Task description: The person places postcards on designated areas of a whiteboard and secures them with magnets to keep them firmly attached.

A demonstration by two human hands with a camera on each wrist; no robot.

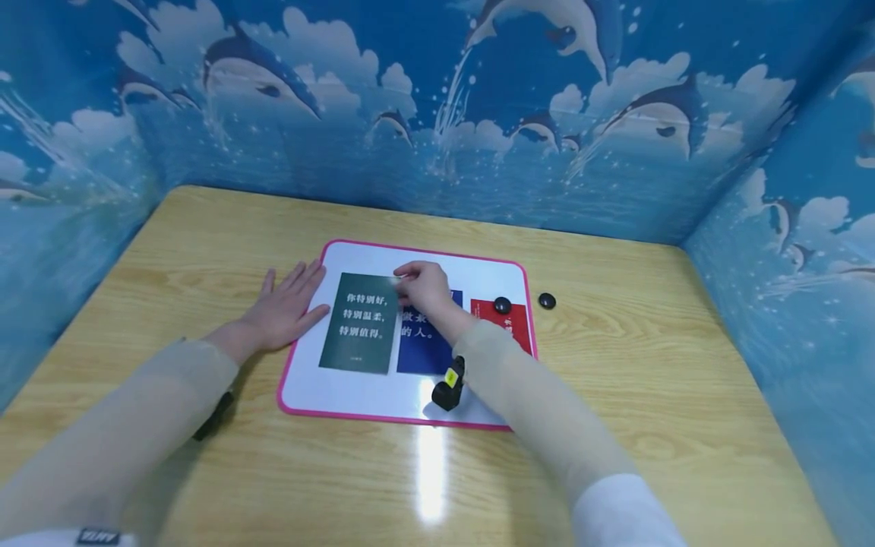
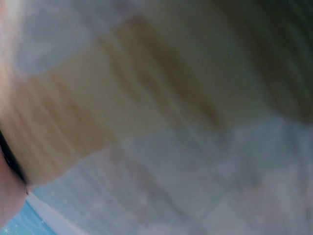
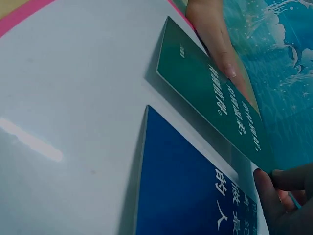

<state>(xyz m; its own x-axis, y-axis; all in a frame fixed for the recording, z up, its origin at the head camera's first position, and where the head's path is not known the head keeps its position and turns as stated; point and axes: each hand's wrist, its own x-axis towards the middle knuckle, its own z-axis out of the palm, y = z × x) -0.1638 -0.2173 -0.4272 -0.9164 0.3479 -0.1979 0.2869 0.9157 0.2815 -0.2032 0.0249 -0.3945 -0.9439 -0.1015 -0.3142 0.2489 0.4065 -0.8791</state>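
Note:
A whiteboard [image 1: 311, 391] with a pink rim lies on the wooden table. On it are a green card [image 1: 358, 346], a blue card [image 1: 422, 355] and a red card [image 1: 521, 325], each with white lettering. At the green card's upper right corner, my right hand [image 1: 427, 292] pinches it between thumb and finger. The right wrist view shows this green card [image 3: 195, 81] with a shadow along its edge, beside the blue card [image 3: 171, 181]. My left hand [image 1: 287, 308] rests with straight fingers on the board's left edge. The left wrist view is blurred and shows no fingers.
One round black disc [image 1: 502, 305] sits on the red card; another disc [image 1: 547, 301] lies on the table [image 1: 636, 365], right of the board. A dolphin-print curtain [image 1: 437, 152] stands behind the table and along its sides. A black wrist camera [image 1: 447, 391] hangs at the right wrist.

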